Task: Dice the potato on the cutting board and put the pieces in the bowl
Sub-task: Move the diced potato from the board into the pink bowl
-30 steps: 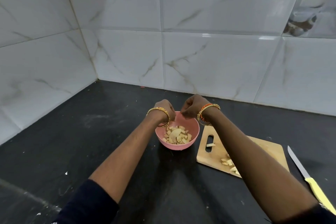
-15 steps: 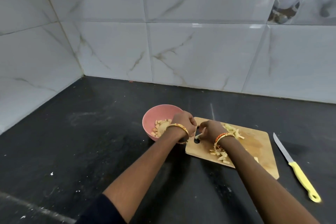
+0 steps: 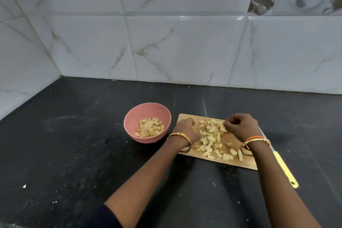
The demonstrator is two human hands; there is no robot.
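Observation:
A wooden cutting board (image 3: 187, 116) lies on the black counter with several diced potato pieces (image 3: 211, 138) scattered across it. Left of it stands a pink bowl (image 3: 133, 116) holding more potato pieces (image 3: 149, 130). My left hand (image 3: 187, 129) rests on the board's left end, fingers curled, beside the pile. My right hand (image 3: 240, 126) is over the board's right part, its fingertips curled at the edge of the pile. Whether either hand holds pieces is hidden by the fingers.
A knife with a yellow handle (image 3: 284, 168) lies on the counter right of the board, its blade partly hidden by my right wrist. White marbled tile walls (image 3: 185, 48) rise behind and to the left. The black counter (image 3: 74, 153) carries small white specks.
Both hands left the bowl and moved right onto the cutting board, spreading to either side of the potato pile. The view shifted right and down.

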